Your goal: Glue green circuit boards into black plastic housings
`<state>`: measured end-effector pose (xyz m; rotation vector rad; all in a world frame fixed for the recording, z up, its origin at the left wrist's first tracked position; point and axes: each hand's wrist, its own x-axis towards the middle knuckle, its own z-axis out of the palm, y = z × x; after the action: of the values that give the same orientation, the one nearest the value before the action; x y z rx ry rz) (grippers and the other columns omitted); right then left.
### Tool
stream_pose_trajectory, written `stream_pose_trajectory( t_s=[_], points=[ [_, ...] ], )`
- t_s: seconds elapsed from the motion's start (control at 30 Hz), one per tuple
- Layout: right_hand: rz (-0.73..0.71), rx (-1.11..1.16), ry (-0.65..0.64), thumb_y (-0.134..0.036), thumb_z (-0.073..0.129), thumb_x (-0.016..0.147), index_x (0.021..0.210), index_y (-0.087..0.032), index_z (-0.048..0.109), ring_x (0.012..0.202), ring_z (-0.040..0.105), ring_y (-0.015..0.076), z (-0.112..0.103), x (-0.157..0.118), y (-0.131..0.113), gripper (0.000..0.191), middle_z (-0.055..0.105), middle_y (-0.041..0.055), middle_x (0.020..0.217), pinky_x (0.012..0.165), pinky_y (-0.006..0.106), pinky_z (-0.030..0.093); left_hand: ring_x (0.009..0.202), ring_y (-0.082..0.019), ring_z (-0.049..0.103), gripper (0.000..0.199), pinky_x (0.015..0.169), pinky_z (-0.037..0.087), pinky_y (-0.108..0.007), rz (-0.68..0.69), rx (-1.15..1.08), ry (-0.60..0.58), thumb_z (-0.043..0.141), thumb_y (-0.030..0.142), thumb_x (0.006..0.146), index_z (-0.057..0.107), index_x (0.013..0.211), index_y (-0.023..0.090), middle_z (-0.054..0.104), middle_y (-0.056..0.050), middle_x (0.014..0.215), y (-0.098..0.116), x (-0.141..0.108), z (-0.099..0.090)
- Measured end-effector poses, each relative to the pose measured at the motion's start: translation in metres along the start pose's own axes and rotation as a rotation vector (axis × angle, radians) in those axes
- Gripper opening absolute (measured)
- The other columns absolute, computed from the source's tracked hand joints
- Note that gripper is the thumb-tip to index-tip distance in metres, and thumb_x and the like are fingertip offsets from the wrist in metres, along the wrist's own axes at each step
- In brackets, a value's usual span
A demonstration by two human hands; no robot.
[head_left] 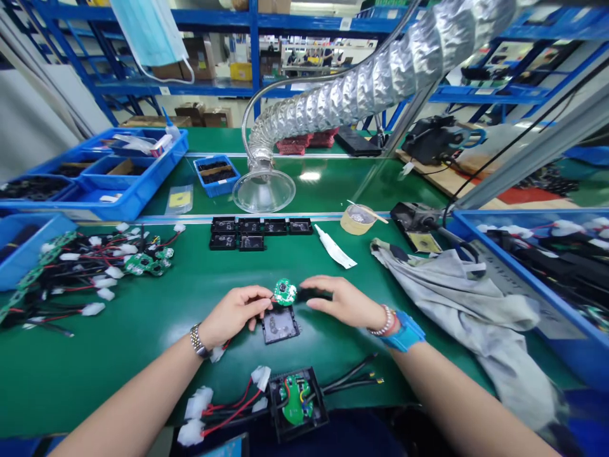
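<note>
My left hand pinches the left edge of a small round green circuit board, or the wires at that edge. The board is tilted above an open black plastic case half on the green bench. My right hand is just right of the board, thumb and fingers apart; a dark shape between them is too unclear to name. Closer to me, at the bench edge, a black case contains another green board. Red wires with white connectors leave its left side, black cables its right.
Several black case halves line up behind my hands. A white tube and a tub with a stick are nearby. Wired boards pile up left. A fume hood hangs above; grey cloth and a blue bin are right.
</note>
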<state>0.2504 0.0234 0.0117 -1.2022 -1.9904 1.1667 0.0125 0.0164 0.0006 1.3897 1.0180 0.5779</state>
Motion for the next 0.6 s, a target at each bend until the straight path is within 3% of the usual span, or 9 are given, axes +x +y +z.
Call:
stream_pose_trajectory(
  t_s=[0.07,0.17,0.23,0.37,0.47,0.6],
  points=[
    [-0.015,-0.118,-0.037,-0.027,0.056,0.077,0.094,-0.017,0.063,0.087,0.059,0.0172,0.008,-0.005,0.001,0.021,0.064,0.0063,0.095,0.082,0.034,0.045,0.047,-0.005,0.042,0.025,0.044,0.035,-0.018,0.07,0.137,0.007,0.05,0.035,0.081,0.063,0.087,0.014,0.057,-0.002,0.078,0.005,-0.002,-0.002],
    [-0.049,-0.151,0.04,-0.025,0.049,0.082,0.087,-0.016,0.063,0.082,0.059,0.015,0.01,-0.009,0.001,0.017,0.065,0.0046,0.087,0.077,0.03,0.047,0.065,-0.01,0.052,0.022,0.061,0.043,-0.022,0.256,0.368,-0.004,0.048,0.029,0.083,0.066,0.086,0.016,0.059,-0.004,0.083,0.012,-0.005,-0.009],
    [-0.146,-0.173,0.068,-0.025,0.049,0.083,0.085,-0.017,0.062,0.078,0.059,0.0137,0.009,-0.014,-0.002,0.015,0.064,0.0041,0.084,0.074,0.028,0.047,0.076,-0.013,0.054,0.021,0.07,0.043,-0.025,0.382,0.518,-0.034,0.047,0.025,0.084,0.066,0.091,0.018,0.061,-0.004,0.083,0.012,-0.009,-0.014],
    [-0.38,-0.323,0.052,-0.02,0.039,0.088,0.083,-0.018,0.062,0.075,0.056,0.0125,0.011,-0.029,-0.007,0.023,0.06,0.006,0.081,0.068,0.025,0.047,0.076,-0.013,0.051,0.032,0.068,0.043,-0.025,0.589,0.917,-0.124,0.036,0.014,0.087,0.063,0.1,0.026,0.059,-0.003,0.085,0.003,-0.015,-0.018],
    [-0.447,-0.53,0.042,-0.014,0.031,0.089,0.086,-0.018,0.062,0.071,0.053,0.0128,0.018,-0.037,-0.007,0.032,0.057,0.0074,0.082,0.062,0.025,0.045,0.077,-0.014,0.048,0.038,0.061,0.041,-0.024,0.607,1.223,-0.144,0.036,0.008,0.084,0.061,0.102,0.03,0.055,-0.003,0.089,-0.004,-0.015,-0.017],
    [-0.45,-0.68,0.012,-0.011,0.033,0.087,0.089,-0.017,0.062,0.071,0.052,0.0136,0.025,-0.039,-0.008,0.03,0.057,0.0077,0.084,0.059,0.024,0.043,0.079,-0.014,0.046,0.037,0.055,0.037,-0.021,0.56,1.386,-0.182,0.04,0.009,0.084,0.057,0.106,0.032,0.051,-0.003,0.093,-0.004,-0.011,-0.015]
  ],
)
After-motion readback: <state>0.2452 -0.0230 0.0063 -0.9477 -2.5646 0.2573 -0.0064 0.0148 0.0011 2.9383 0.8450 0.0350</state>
